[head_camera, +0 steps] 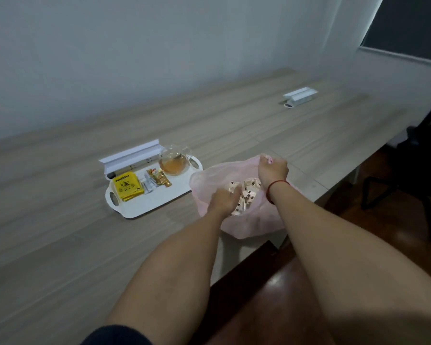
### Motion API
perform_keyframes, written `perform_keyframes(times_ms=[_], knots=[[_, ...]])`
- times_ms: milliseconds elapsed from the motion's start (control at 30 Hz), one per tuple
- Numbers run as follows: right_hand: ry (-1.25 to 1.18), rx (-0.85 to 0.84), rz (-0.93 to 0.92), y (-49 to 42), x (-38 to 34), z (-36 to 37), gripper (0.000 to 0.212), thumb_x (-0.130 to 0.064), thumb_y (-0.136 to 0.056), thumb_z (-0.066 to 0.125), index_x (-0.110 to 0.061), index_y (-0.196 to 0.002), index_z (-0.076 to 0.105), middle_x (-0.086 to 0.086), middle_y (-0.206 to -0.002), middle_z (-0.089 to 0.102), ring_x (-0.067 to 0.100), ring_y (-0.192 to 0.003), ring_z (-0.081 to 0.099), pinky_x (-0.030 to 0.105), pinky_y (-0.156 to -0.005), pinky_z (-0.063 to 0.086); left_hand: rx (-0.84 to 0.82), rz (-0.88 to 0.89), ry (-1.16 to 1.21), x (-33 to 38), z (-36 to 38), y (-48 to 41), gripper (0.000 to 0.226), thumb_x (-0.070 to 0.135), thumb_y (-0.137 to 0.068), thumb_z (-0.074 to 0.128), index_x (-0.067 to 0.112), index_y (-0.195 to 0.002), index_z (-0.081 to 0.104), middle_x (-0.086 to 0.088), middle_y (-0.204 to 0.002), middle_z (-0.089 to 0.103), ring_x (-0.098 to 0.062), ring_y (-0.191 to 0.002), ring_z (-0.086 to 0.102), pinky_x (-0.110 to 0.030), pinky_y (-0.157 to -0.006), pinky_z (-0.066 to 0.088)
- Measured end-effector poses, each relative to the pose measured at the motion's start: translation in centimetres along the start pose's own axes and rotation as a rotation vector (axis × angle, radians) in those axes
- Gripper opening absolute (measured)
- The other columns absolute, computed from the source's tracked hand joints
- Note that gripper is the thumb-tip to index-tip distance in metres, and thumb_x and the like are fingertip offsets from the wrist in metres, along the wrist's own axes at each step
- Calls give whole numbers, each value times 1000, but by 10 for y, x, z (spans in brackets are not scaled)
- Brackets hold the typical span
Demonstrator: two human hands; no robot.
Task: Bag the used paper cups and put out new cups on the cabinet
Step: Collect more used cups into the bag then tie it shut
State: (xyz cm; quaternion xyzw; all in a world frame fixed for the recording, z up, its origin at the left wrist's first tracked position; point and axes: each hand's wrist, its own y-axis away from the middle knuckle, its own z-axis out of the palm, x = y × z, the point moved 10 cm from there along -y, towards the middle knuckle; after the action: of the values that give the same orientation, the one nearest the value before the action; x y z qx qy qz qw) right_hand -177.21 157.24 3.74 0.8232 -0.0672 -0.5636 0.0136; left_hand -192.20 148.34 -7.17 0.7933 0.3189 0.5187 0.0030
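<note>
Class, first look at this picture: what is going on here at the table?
A person is mid-cleanup. The right hand pinches the far rim of a pink plastic bag and holds it open; the left hand reaches into its mouth at the spotted paper cups inside, grip unclear. The bag lies at the table edge beside a white tray carrying a glass teapot and yellow tea packets.

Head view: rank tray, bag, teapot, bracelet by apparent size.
1. tray and bag: look about alike; the bag is nearer, so no ranking.
2. teapot
3. bracelet
</note>
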Motion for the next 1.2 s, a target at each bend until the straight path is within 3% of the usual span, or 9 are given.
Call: perform_keyframes(times_ms=[67, 133, 233, 333, 433, 533, 900, 1033, 1200], knots=[[-34, 5, 6, -2, 4, -6, 43, -20, -92, 51, -14, -52, 36, 8, -69, 45, 23, -70, 40, 26, -66, 34, 159, -2, -24, 1, -22, 1, 52, 45, -94, 47, 5, -64, 62, -19, -80, 68, -35, -84, 65, -40, -82, 52], [-44, 17, 10, -3, 7, -14, 44, -21, -92, 52, -17, -52, 34, 5, -65, 44, 22, -69, 41, 27, -66, 35, 345, -82, -91, -8, -48, 4, 31, 36, -90, 55, 8, -99, 67, -13, -108, 67, -32, -104, 62, -39, -91, 49], [-50, 26, 5, -4, 8, -22, 44, -21, -92, 51, -14, -52, 35, 10, -73, 49, 24, -68, 43, 28, -66, 36, 379, -398, -116, -58, -58, 6, 82, 34, -80, 70, 15, -147, 28, -16, -152, 28, -34, -139, 32, -44, -109, 37], [-46, 19, -16, -6, 6, -24, 44, -18, -91, 50, -13, -50, 34, 8, -64, 44, 24, -66, 40, 28, -64, 35, 191, -689, 127, -127, -22, -3, 129, 37, -64, 81, 13, -153, -8, -18, -157, 18, -37, -138, 37, -48, -108, 41], [-47, 12, -22, -11, 7, -27, 44, -18, -90, 50, -15, -49, 33, 1, -55, 38, 23, -66, 40, 30, -65, 35, 42, -665, 232, -142, 6, -1, 89, 19, -63, 82, 2, -139, 41, -13, -122, 61, -25, -100, 67, -36, -79, 59], [-53, 2, -25, -18, 9, -30, 45, -18, -91, 51, -15, -49, 34, 1, -54, 39, 23, -67, 41, 29, -65, 35, 97, -606, 275, -128, -2, 5, 43, -7, -78, 63, -4, -120, 58, -16, -106, 62, -31, -98, 66, -38, -76, 60], [-106, 35, -3, -46, 30, -59, 48, -17, -91, 53, -15, -48, 31, 0, -53, 36, 22, -61, 38, 28, -67, 34, 342, -555, 627, -76, -13, 3, 63, 49, -93, 43, 8, -140, 42, -13, -137, 53, -35, -123, 53, -44, -105, 44], [-89, 9, -1, -58, 33, -58, 48, -19, -91, 53, -16, -48, 31, 0, -52, 36, 21, -52, 36, 29, -66, 35, 241, -398, 360, -46, -14, -12, 66, 44, -85, 60, 6, -137, 47, -11, -131, 57, -33, -114, 59, -37, -93, 51], [-83, -52, -83, -77, -6, -61, 46, -26, -85, 62, -17, -50, 35, -2, -55, 34, 21, -57, 32, 26, -62, 35, 168, -284, 408, 25, -33, -47, 43, 25, -93, 36, 3, -125, 56, -10, -90, 61, -24, -70, 58, -26, -53, 47]])
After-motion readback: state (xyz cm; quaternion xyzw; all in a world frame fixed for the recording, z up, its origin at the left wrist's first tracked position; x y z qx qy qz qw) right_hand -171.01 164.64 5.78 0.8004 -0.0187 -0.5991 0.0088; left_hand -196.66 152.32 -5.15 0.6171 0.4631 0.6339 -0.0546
